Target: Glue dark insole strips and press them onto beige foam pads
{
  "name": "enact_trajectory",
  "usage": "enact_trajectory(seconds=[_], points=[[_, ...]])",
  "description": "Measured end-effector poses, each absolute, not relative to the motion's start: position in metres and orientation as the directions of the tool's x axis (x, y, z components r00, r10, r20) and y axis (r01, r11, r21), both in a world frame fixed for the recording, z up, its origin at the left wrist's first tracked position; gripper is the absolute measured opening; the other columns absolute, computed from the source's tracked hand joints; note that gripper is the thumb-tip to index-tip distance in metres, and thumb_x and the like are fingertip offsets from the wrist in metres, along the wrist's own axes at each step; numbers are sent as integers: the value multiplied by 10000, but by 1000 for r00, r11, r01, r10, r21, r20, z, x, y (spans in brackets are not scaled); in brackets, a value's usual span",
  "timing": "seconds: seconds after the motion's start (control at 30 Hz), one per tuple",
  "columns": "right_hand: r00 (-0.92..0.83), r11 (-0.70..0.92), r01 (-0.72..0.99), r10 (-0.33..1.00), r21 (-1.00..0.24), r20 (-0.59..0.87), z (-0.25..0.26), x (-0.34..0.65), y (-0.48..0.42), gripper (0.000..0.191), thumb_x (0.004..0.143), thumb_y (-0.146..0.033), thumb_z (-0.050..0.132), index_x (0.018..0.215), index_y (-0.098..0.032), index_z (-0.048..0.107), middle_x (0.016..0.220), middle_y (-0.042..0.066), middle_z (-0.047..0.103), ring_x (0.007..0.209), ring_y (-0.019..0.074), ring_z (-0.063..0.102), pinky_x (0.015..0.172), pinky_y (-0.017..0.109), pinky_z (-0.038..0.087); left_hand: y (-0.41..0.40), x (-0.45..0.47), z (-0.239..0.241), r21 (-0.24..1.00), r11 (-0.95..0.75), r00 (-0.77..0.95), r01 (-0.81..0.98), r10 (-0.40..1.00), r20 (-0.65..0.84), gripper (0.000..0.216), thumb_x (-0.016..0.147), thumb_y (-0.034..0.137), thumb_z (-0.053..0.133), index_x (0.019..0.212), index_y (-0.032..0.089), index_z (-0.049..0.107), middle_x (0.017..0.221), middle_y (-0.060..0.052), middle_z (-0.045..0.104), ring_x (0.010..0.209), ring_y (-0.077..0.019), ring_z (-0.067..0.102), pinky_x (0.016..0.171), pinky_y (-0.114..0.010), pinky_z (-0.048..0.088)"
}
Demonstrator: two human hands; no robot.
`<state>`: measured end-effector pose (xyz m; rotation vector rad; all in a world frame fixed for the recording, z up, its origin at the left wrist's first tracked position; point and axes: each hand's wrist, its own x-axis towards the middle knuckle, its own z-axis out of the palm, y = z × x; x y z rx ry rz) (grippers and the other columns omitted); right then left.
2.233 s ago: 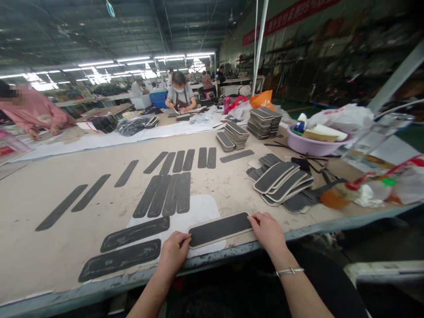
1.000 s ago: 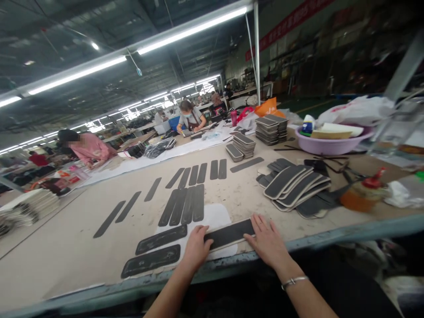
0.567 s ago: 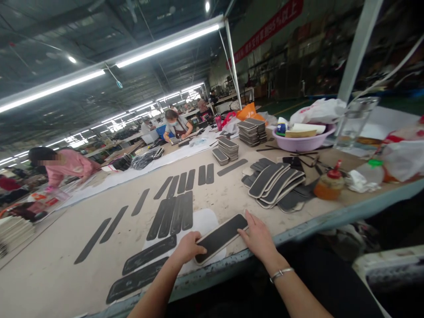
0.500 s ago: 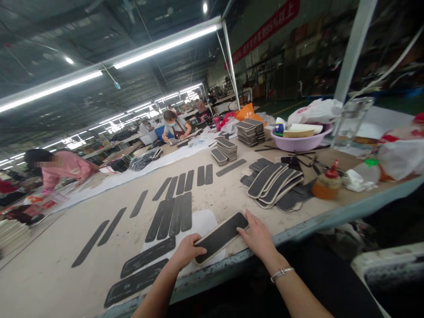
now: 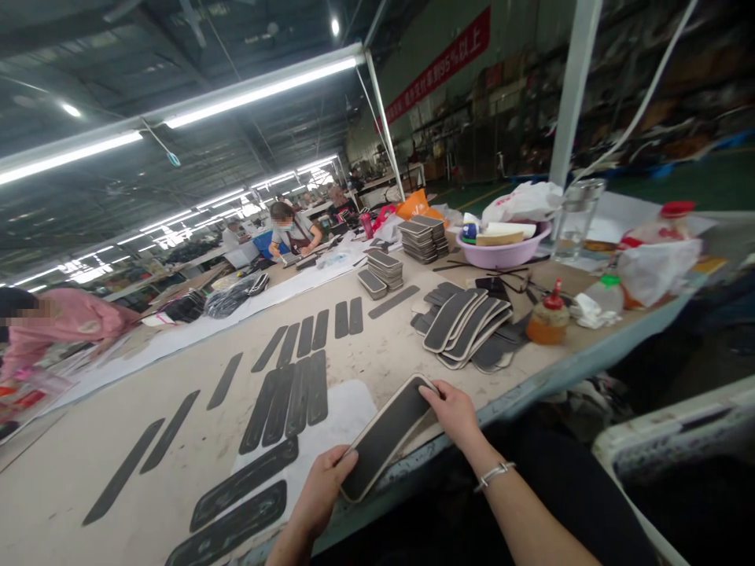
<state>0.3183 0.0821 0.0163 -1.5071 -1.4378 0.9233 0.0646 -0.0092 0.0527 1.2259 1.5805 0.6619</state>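
A long dark grey panel [image 5: 386,440] with rounded ends and a pale rim is held at a slant over the table's front edge. My left hand [image 5: 322,483] grips its lower end, thumb on top. At the upper end, my right hand [image 5: 453,410] pinches the corner, fingers partly hidden beneath. Left of the panel, several dark strips with a wet-looking sheen [image 5: 286,401] lie on the table, some over white paper [image 5: 348,401]. Two wider dark pieces [image 5: 230,523] lie by the front edge. A loose pile of pale-rimmed panels [image 5: 465,326] rests beyond my right hand.
Neat stacks of panels [image 5: 381,271] stand farther back. A purple basin [image 5: 504,253], a bottle of amber liquid [image 5: 548,318] and a glass jar [image 5: 578,220] occupy the right side. Co-workers [image 5: 295,236] work at the far side. A metal post [image 5: 575,94] rises at right.
The panel has tilted more steeply, its lower end now nearer the table's front edge. Both hands have kept hold of it. The whole view has shifted, with the background sliding left.
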Motion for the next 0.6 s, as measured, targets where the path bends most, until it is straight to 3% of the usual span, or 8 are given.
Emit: enact_trajectory(seconds=[0.27,0.5,0.6], points=[[118,25,367,990,-930,74,25,325,82,391,807,-524,435,721,-195,628,686,23,620,687,190,555,637,276,400,-20,77,30,877,456,2,149,887,-462,542,696,626,586,877,124,678,648,-25,633,583,-148,550,532,-241,398],[129,58,354,986,-933,110,32,333,78,445,790,-566,429,684,-190,642,650,24,623,664,199,565,609,282,420,-16,86,24,885,444,-72,137,896,-439,555,597,674,639,730,136,657,606,-8,579,555,-133,485,533,-243,355],[175,3,286,983,-958,56,23,339,83,461,775,-596,451,782,-197,682,761,36,671,759,227,602,660,295,454,-8,89,29,913,394,-72,102,919,-388,529,558,643,696,664,128,638,551,9,531,536,-119,440,530,-239,318]])
